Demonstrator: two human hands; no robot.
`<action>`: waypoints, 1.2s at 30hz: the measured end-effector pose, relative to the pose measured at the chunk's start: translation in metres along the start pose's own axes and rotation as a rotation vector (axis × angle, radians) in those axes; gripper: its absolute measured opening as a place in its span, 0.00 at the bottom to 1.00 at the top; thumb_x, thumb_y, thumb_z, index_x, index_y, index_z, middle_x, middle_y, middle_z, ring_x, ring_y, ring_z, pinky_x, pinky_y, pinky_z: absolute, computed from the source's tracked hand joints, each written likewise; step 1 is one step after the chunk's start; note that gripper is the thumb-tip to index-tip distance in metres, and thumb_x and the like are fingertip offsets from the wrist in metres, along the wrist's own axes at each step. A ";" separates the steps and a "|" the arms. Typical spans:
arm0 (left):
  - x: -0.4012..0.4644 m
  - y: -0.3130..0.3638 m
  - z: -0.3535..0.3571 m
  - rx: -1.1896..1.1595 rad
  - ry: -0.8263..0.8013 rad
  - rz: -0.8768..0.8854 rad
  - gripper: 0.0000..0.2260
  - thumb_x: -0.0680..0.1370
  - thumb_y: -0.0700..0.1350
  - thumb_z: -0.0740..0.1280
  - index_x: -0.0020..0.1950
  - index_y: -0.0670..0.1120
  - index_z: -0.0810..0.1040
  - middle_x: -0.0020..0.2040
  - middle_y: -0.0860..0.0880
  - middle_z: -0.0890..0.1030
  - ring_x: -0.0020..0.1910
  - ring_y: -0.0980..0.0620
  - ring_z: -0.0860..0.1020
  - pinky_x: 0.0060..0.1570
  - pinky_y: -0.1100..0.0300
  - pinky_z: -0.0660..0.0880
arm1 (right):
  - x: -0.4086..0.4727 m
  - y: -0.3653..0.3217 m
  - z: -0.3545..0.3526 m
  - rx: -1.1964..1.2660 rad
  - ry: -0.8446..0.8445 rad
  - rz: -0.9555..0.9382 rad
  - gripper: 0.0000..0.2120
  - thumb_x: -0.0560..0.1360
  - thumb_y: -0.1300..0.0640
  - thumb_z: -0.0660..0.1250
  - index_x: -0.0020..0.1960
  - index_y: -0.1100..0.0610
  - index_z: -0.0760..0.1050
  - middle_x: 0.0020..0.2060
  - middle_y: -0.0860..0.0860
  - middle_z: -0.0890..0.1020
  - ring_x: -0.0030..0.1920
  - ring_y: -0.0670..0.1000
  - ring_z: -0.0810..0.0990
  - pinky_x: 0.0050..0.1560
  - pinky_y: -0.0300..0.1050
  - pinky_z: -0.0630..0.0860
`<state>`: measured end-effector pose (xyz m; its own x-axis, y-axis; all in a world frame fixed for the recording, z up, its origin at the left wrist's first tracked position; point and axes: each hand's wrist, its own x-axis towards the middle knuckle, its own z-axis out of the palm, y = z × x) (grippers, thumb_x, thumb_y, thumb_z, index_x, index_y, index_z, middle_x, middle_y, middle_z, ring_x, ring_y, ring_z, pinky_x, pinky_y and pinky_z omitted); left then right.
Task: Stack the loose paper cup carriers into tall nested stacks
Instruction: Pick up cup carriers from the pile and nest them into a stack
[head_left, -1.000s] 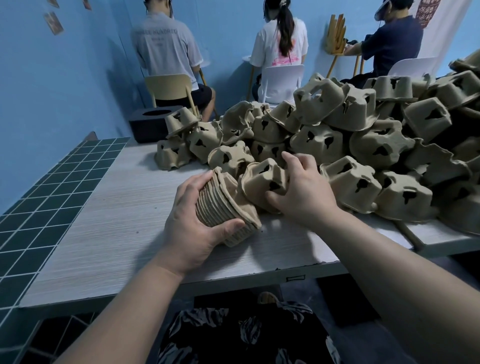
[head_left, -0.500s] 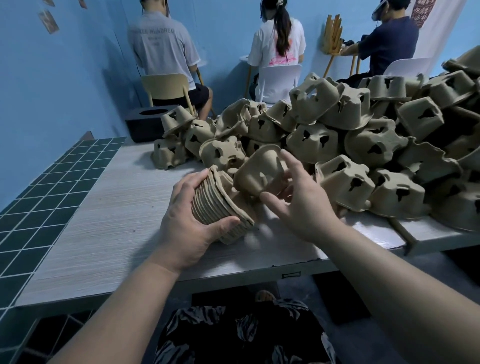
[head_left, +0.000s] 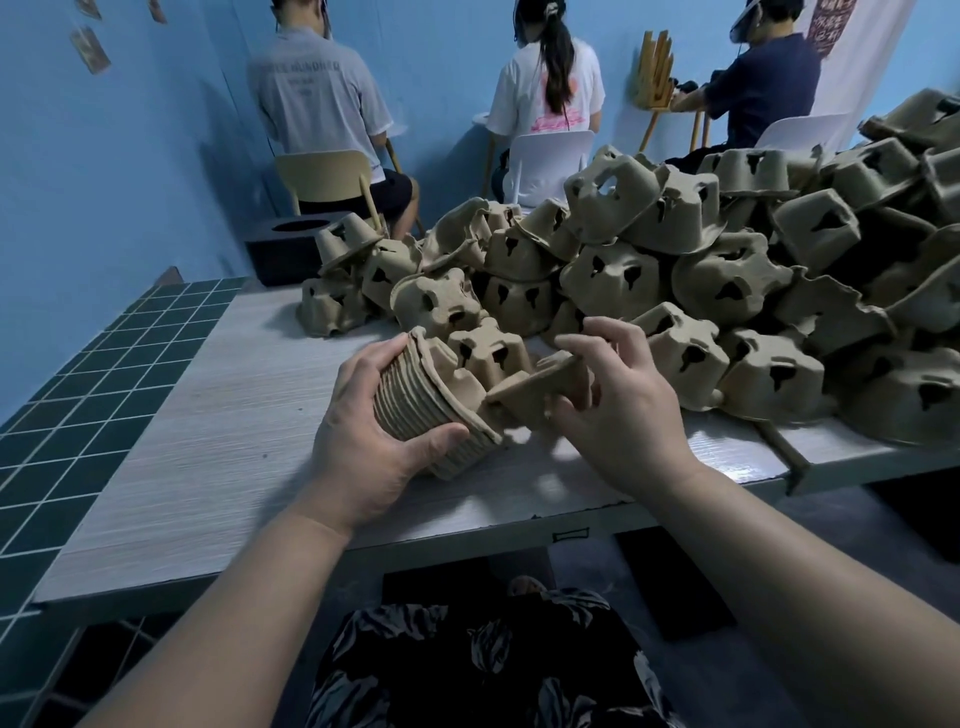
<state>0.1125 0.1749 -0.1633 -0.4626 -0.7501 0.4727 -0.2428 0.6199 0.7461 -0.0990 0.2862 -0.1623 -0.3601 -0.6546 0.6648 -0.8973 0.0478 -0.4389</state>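
Left hand (head_left: 363, 447) grips the nested stack (head_left: 421, 405) near the table's (head_left: 208, 415) front edge; right hand (head_left: 613, 410) pinches a loose carrier (head_left: 540, 387) at its three o'clock. Pile (head_left: 701, 280) crowds one o'clock.

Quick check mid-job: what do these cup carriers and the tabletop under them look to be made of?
The loose carrier in the right hand and the nested stack in the left hand look like moulded paper pulp: matte tan, fibrous, with ragged edges and punched holes. The tabletop looks like pale wood-grain laminate, judging by its fine streaks and slight sheen, though it could be painted board.
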 end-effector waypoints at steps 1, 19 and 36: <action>0.000 0.000 0.000 0.000 -0.001 0.000 0.41 0.59 0.68 0.72 0.69 0.59 0.66 0.67 0.56 0.70 0.67 0.59 0.69 0.66 0.63 0.65 | -0.001 0.000 0.001 0.001 0.022 -0.034 0.20 0.63 0.60 0.75 0.55 0.54 0.78 0.58 0.53 0.75 0.47 0.54 0.79 0.42 0.48 0.78; -0.002 0.003 -0.004 0.024 0.007 -0.024 0.43 0.58 0.70 0.71 0.71 0.57 0.68 0.67 0.56 0.71 0.64 0.60 0.69 0.62 0.60 0.66 | -0.010 -0.018 0.013 0.375 0.024 -0.062 0.10 0.75 0.56 0.67 0.54 0.54 0.83 0.50 0.51 0.76 0.43 0.44 0.76 0.44 0.32 0.73; -0.003 0.003 -0.006 -0.026 0.011 -0.020 0.40 0.58 0.69 0.72 0.68 0.62 0.65 0.64 0.62 0.69 0.63 0.69 0.68 0.61 0.72 0.63 | -0.017 -0.025 0.018 0.237 -0.233 -0.227 0.10 0.76 0.57 0.63 0.55 0.55 0.79 0.44 0.49 0.84 0.45 0.53 0.82 0.42 0.51 0.78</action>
<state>0.1181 0.1775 -0.1602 -0.4484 -0.7649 0.4624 -0.2293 0.5985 0.7676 -0.0655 0.2823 -0.1731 -0.0673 -0.7836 0.6175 -0.8539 -0.2749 -0.4419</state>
